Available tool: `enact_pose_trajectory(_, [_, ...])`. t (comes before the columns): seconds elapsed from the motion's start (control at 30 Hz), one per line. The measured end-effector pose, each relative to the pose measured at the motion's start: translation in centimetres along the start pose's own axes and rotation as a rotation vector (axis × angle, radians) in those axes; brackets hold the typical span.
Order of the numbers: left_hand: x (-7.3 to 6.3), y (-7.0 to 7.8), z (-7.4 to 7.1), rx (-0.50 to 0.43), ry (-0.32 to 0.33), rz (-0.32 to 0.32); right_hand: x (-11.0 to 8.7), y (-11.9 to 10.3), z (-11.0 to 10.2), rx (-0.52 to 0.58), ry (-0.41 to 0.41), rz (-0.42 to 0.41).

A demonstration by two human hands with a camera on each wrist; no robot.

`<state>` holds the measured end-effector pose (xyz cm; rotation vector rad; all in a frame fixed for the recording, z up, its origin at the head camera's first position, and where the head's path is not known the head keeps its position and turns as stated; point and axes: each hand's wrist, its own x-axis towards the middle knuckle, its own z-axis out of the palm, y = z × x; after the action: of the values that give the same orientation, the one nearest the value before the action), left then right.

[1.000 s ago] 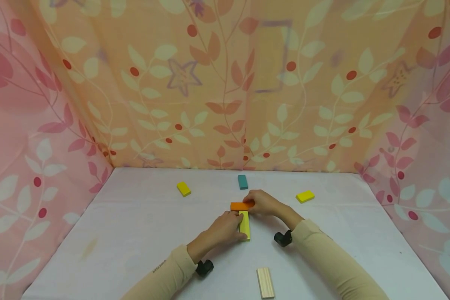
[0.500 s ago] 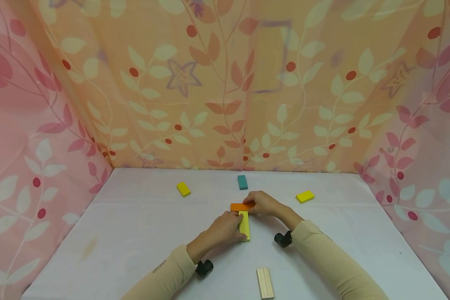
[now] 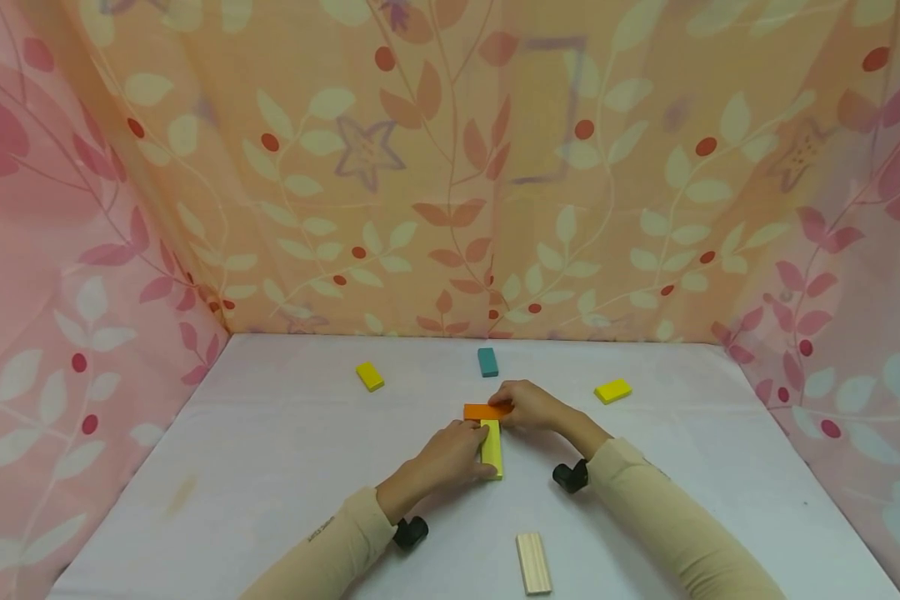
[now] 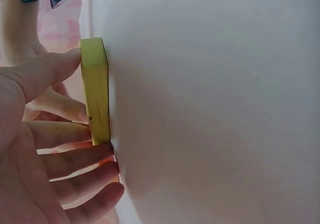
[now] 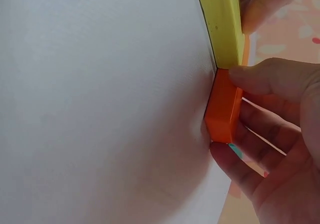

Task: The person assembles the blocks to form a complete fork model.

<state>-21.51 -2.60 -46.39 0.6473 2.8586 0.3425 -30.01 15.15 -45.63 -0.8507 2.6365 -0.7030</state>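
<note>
A light-yellow wooden block [image 3: 492,454] lies lengthwise at the middle of the table, pointing away from me. Across its far end lies an orange block [image 3: 477,412]; the two meet in a T shape. My left hand [image 3: 450,457] grips the yellow block from the left, thumb at its near end and fingers along toward the orange one, as the left wrist view shows. With my right hand [image 3: 531,406] I hold the right part of the orange block. In the right wrist view its thumb [image 5: 260,76] rests near the joint, other fingers around the far side.
The table [image 3: 270,467] has a white cloth. Beyond my hands lie a teal block [image 3: 487,362], a yellow block [image 3: 370,377] at left and another yellow block [image 3: 612,391] at right. A plain wood block [image 3: 533,564] lies near me. Patterned curtains [image 3: 450,275] enclose the table.
</note>
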Motion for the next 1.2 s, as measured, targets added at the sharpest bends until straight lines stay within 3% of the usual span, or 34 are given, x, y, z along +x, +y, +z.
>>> enact_pose_trajectory(0.17, [0.0, 0.1, -0.1, -0.011, -0.001, -0.017, -0.2, 0.0, 0.1, 0.008, 0.008, 0.006])
enact_pose_trajectory(0.37, [0.1, 0.3, -0.2, -0.013, -0.007, -0.028, -1.5, 0.0, 0.0, 0.073, 0.092, 0.047])
enact_pose_trajectory(0.57, [0.1, 0.1, -0.3, -0.044, -0.011, -0.037, -3.3, 0.1, -0.3, 0.111, 0.127, 0.005])
enact_pose_trajectory(0.9, [0.2, -0.1, -0.5, -0.065, -0.021, -0.027, -6.6, -0.6, 1.0, 0.162, 0.175, -0.03])
enact_pose_trajectory(1.2, [0.2, -0.6, -0.8, -0.098, -0.002, -0.027, -8.6, -1.6, 1.5, 0.182, 0.173, -0.032])
